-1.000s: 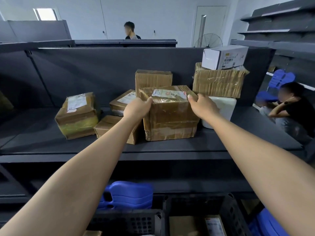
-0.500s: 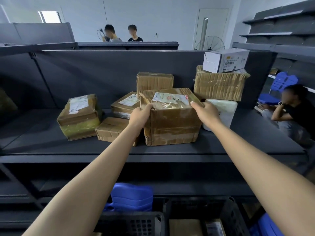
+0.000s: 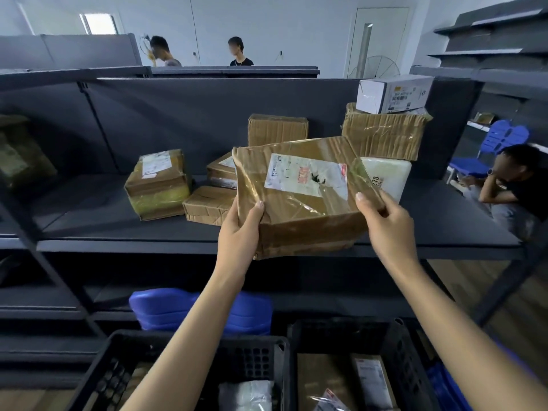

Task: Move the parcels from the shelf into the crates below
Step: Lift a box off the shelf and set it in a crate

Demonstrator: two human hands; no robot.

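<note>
Gripping a taped parcel point(image 3: 299, 200) in both hands' point(image 3: 238, 232) point(image 3: 388, 226) grip above the dark shelf point(image 3: 98, 215), white-walled room behind.

Dark shelf point(image 3: 118, 215), taped brown parcels point(image 3: 158, 185), white parcel point(image 3: 388, 176)

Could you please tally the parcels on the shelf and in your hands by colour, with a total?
Brown taped parcels: 6, namely the held parcel, the yellow-banded parcel, the flat parcel, the labelled parcel, the upright parcel and the large parcel.
White parcels: 2, the white box and the white packet.
Total: 8.
</note>
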